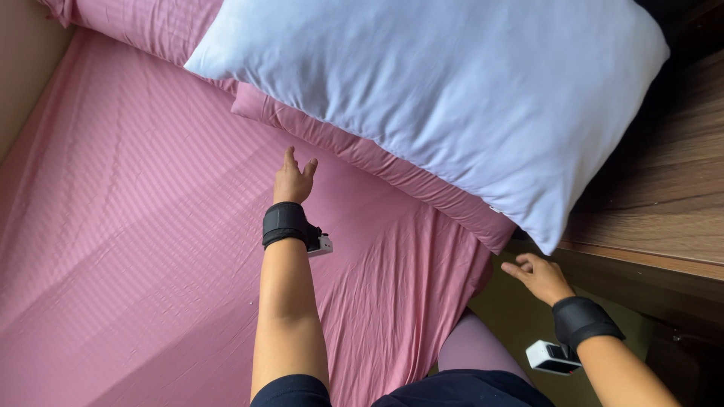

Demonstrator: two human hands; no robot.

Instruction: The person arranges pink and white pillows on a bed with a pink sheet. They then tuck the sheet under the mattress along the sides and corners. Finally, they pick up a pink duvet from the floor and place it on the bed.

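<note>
My left hand (293, 179) is stretched out flat over the pink striped bedsheet (136, 211), fingers apart, holding nothing. Its fingertips are close to a pink pillow (422, 192) that lies under a large white pillow (422, 90). My right hand (539, 276) hovers by the bed's right edge, just below the white pillow's lower corner, fingers loosely curled and empty. Both wrists wear black bands with small white devices.
A wooden surface (656, 196) runs along the right side of the bed. Another pink pillow (136, 22) lies at the top left. A beige wall (23, 68) borders the bed on the left. My knee (475, 347) shows at the bottom.
</note>
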